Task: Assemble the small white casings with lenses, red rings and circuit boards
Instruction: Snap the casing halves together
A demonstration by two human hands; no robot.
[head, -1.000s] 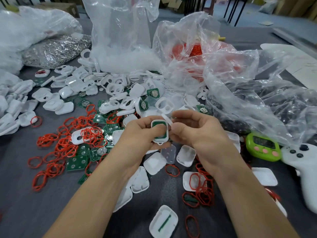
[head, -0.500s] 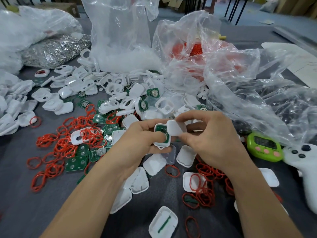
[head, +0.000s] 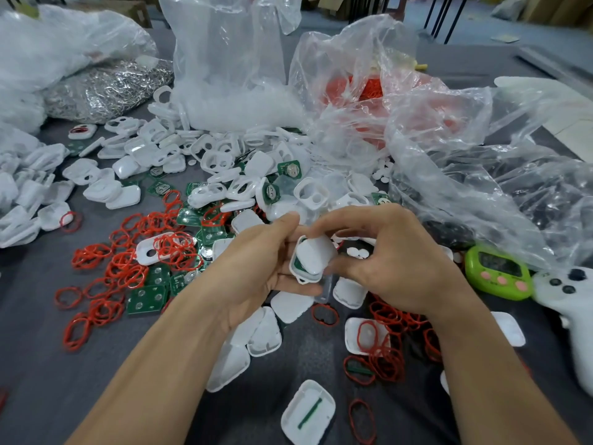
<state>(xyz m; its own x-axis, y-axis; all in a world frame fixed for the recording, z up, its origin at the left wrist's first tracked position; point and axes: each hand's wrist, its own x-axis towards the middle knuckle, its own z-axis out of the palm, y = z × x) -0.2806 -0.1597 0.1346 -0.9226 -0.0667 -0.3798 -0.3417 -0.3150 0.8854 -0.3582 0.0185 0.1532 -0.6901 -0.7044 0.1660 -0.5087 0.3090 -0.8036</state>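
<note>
Open casing half [head: 308, 412] nearest on the grey surface [head: 32, 348], left hand [head: 256, 268] curled round a white casing [head: 296, 273] with green circuit board inside, right hand [head: 394, 264] pinching a white cover [head: 316, 255] onto it, red rings [head: 128, 268] scattered around, clear plastic bags [head: 231, 59] beyond.

Bare from wrist to the lower rim of the view: left forearm [head: 154, 364] and right forearm [head: 491, 374], both slim, smooth and uncovered by any sleeve. Equally bare, left hand [head: 256, 268] and right hand [head: 394, 261], with long slender fingers. Faint ridges of knuckle and tendon across the back of the right hand; fingertips too blurred for detail.
</note>
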